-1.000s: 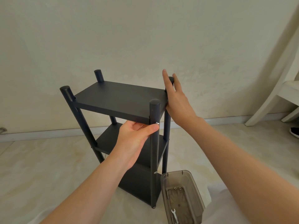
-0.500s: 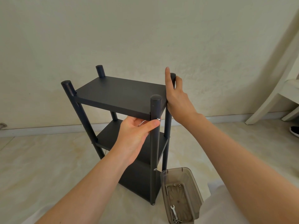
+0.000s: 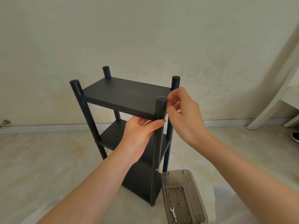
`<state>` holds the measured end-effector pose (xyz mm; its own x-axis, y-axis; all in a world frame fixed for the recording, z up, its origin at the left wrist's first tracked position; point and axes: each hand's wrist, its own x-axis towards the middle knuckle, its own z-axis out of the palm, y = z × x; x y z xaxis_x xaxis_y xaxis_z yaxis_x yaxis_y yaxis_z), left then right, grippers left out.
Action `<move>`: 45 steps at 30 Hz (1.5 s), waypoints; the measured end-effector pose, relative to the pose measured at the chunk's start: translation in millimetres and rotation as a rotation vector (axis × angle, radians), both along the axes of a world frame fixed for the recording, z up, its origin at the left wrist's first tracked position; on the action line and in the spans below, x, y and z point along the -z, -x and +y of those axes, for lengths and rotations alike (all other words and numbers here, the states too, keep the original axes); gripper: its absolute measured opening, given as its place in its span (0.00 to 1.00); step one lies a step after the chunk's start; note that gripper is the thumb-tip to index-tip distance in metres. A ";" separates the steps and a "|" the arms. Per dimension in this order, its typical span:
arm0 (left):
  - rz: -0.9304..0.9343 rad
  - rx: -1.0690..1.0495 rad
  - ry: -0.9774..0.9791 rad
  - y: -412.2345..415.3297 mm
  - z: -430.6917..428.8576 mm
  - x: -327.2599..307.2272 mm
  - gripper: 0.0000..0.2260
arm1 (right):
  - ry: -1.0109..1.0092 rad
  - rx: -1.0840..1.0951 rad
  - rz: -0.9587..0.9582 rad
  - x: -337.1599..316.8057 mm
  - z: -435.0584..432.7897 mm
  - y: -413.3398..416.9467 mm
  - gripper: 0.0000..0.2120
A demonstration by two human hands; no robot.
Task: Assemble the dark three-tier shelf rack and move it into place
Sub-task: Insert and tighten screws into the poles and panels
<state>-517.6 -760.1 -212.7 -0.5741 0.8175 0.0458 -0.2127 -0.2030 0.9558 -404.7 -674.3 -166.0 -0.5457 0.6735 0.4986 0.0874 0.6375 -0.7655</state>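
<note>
The dark three-tier shelf rack (image 3: 123, 96) stands upright on the floor near the wall. My left hand (image 3: 139, 135) reaches under the top shelf and grips the near right post (image 3: 159, 146), its thumb tip on a small silver screw (image 3: 163, 120). Something thin and pale shows in its palm. My right hand (image 3: 186, 117) hovers beside the top of that same post. Its fingers are curled and its fingertips are at the post's side. Whether they hold anything is hidden.
A smoky plastic tray (image 3: 182, 172) lies on the floor by the rack's near right foot, holding a small wrench (image 3: 172, 210) and a few screws. A white chair (image 3: 275, 107) and a dark shoe (image 3: 295, 137) are at the right. The wall runs right behind the rack.
My right hand has left the far right post and come to the top of the near right post, fingers now curled. The left hand has stayed at the screw.
</note>
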 end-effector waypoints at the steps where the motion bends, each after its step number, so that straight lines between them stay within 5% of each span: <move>1: -0.004 0.010 -0.005 0.3 0.7 -0.7 0.24 | 0.042 -0.076 -0.014 2.0 -2.2 -4.7 0.13; 8: -0.012 0.045 -0.020 6.8 2.9 2.6 0.14 | 0.030 -0.247 -0.099 10.4 1.4 -26.6 0.30; 13: -0.018 0.095 -0.069 8.5 1.4 1.0 0.24 | 0.045 -0.236 -0.031 11.1 1.6 -25.8 0.24; 21: -0.106 0.253 -0.140 17.0 -3.1 0.9 0.19 | 0.133 -0.282 -0.009 9.1 8.3 -21.3 0.15; 32: -0.205 0.216 -0.161 15.0 1.7 6.6 0.16 | 0.401 -0.336 0.040 11.1 18.6 -20.5 0.09; 45: -0.203 0.205 -0.184 7.4 5.0 5.5 0.15 | 0.281 -0.276 0.008 11.1 21.4 -20.3 0.08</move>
